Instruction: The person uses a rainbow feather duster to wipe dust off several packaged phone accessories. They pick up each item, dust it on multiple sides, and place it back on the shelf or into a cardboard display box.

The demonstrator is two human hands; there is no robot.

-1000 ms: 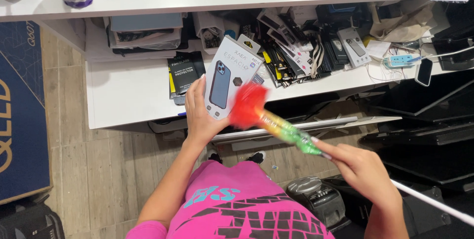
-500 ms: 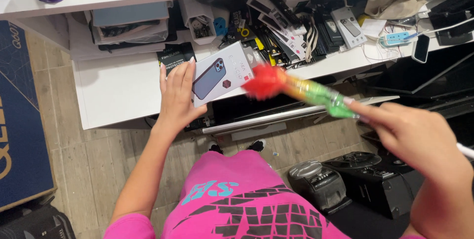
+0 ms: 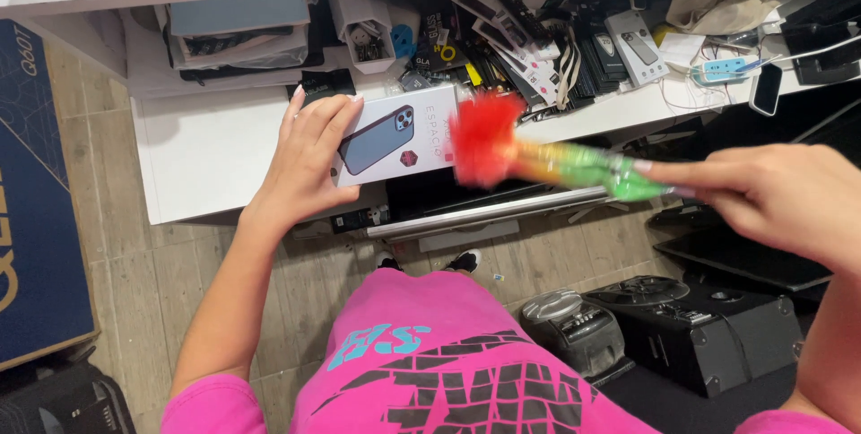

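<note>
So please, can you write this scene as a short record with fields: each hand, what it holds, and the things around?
left hand: holds a white phone-case box by its left end, above the white shelf
right hand: grips the handle of a rainbow feather duster
duster tip: red, blurred, at the right end of the box
behind: clutter of packaged accessories on the shelf
floor: black speakers at lower right, wood-look tiles
clothing: pink printed shirt

We see the rainbow duster [image 3: 538, 158] smeared by motion blur, its red tip hiding the phone-case box's [image 3: 395, 134] three o'clock edge. Our right hand [image 3: 771, 201] covers the handle; our right forearm leaves frame at four o'clock.
</note>
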